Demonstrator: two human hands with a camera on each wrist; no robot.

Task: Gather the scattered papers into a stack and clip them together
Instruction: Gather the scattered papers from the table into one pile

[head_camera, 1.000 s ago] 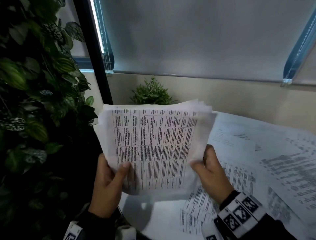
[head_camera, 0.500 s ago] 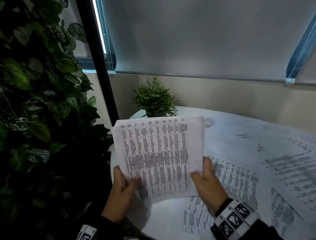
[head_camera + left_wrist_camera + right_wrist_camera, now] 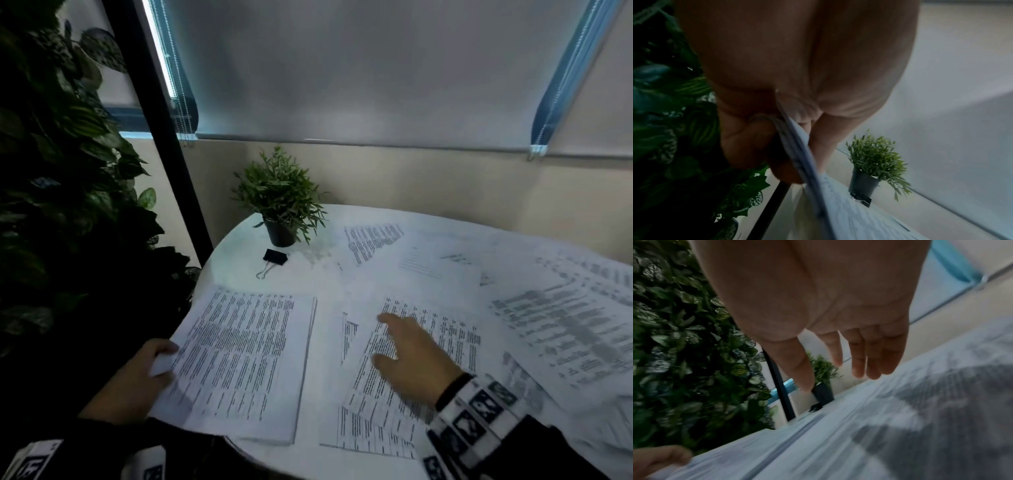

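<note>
We hold the gathered stack of papers (image 3: 246, 356) flat on the near left part of the round white table (image 3: 239, 246) with our left hand (image 3: 137, 383); its thumb lies on top of the stack's left edge and, in the left wrist view, the fingers curl under the sheets, pinching that edge (image 3: 797, 146); the stack overhangs the table rim on our side. Our right hand (image 3: 411, 359) is out over a loose printed sheet (image 3: 445, 329) just right of the stack; its fingers (image 3: 871, 356) are straight and slightly spread, holding nothing; whether the fingertips touch the sheet we cannot tell. More loose sheets (image 3: 565, 325) overlap across the right half of the table, some blurred. A black binder clip (image 3: 272, 260) lies on bare tabletop beyond the stack, apart from it, just in front of a small potted plant (image 3: 279, 202). A wall of dark foliage (image 3: 61, 171) stands at the left; a lowered roller blind (image 3: 359, 68) hangs behind the table.
</note>
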